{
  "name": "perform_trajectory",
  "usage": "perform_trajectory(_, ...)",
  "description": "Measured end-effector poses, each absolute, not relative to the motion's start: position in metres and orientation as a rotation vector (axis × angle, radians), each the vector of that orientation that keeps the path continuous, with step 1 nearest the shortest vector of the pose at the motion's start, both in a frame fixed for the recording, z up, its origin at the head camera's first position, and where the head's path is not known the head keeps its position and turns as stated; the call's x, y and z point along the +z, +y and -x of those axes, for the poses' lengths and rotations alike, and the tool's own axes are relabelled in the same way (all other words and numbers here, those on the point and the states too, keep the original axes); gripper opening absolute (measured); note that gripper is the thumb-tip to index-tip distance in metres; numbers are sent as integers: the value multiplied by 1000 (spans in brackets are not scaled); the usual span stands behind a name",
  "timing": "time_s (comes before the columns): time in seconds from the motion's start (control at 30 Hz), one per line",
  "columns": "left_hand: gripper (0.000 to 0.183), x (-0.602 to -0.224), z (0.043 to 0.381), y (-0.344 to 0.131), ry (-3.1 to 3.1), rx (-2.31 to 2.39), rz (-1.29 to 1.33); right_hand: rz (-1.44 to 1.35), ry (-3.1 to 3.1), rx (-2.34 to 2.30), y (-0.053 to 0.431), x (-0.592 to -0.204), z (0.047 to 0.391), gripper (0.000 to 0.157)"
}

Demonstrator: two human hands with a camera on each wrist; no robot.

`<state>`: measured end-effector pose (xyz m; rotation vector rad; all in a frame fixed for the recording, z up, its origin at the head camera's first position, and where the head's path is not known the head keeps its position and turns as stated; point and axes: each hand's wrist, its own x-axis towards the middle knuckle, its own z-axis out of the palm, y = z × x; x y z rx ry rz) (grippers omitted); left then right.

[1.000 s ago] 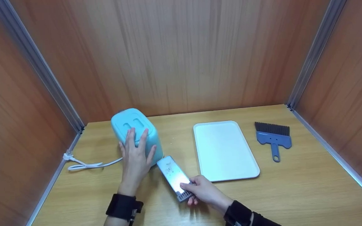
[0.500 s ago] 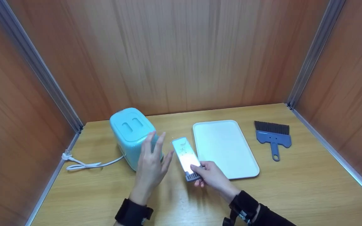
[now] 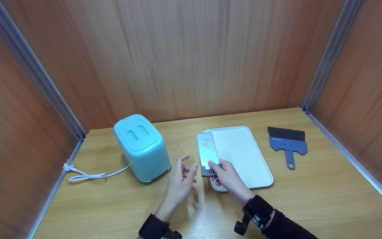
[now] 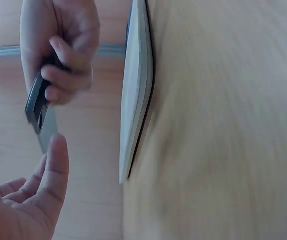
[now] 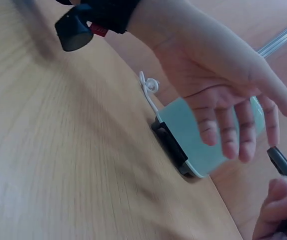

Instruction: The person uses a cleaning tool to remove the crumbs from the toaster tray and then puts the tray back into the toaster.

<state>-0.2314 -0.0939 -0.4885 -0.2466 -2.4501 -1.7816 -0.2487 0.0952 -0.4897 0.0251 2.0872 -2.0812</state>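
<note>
My right hand (image 3: 229, 179) pinches a toaster crumb tray (image 3: 207, 147) by its dark slotted end, thumb on top. The tray's flat silver plate carries small dark specks and points away from me. It overlaps the left edge of a white rectangular tray (image 3: 247, 156) in the head view. To its left, my left hand (image 3: 179, 184) hovers with loosely bent fingers, holding nothing. The right wrist view shows that left hand (image 5: 223, 95) palm side on, near the crumb tray's dark end (image 5: 286, 167). A light blue toaster (image 3: 144, 149) with a lid over its top stands upright further left.
A blue brush (image 3: 287, 145) with black bristles lies right of the white tray. The toaster's white cord (image 3: 95, 175) is bundled at the left. Wood-grain panels (image 3: 184, 59) enclose the table at the back and both sides.
My left hand has left the toaster and moved right and toward me. My right hand has carried the crumb tray away from the toaster, right and farther back, turning it straighter.
</note>
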Motion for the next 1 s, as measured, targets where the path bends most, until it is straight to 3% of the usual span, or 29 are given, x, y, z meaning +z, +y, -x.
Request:
perform_trajectory(0.4,41,-498,236,-47,-2293,-2407,-3,-80,2256,-2074,87,-496,255,38)
perform_trajectory(1.0,28,-513,249,-17,-2004,-2294,-219,-63,2263,-2128,71,-507,258,58)
